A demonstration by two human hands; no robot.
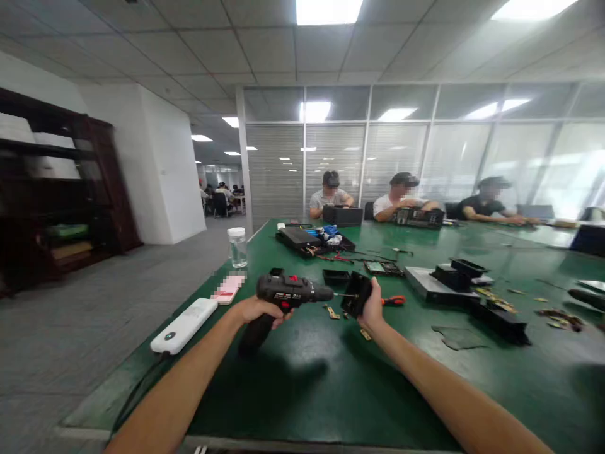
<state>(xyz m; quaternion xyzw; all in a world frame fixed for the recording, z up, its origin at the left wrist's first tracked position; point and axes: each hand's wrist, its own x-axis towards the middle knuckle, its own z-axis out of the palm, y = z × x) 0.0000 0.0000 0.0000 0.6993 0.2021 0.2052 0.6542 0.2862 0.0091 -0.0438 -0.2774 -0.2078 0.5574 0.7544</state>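
My left hand (262, 311) is wrapped around the grip of a black cordless drill (288, 290) with red switches. The drill points to the right, and its thin bit reaches a small black plastic housing (355, 295). My right hand (373, 306) holds that housing tilted above the table, its open side toward the drill. Whether the bit tip sits in a screw is too small to tell. Small brass-coloured pieces (333, 313) lie on the table just below the bit. Behind my right hand lies a screwdriver with an orange and black handle (394, 301).
On the green table (283, 403), a white power bank (184, 326), a phone (230, 289) and a clear jar (237, 249) line the left edge. Dismantled black parts (498, 318) and a grey metal box (435, 287) lie right. Several people sit across the table, working on devices.
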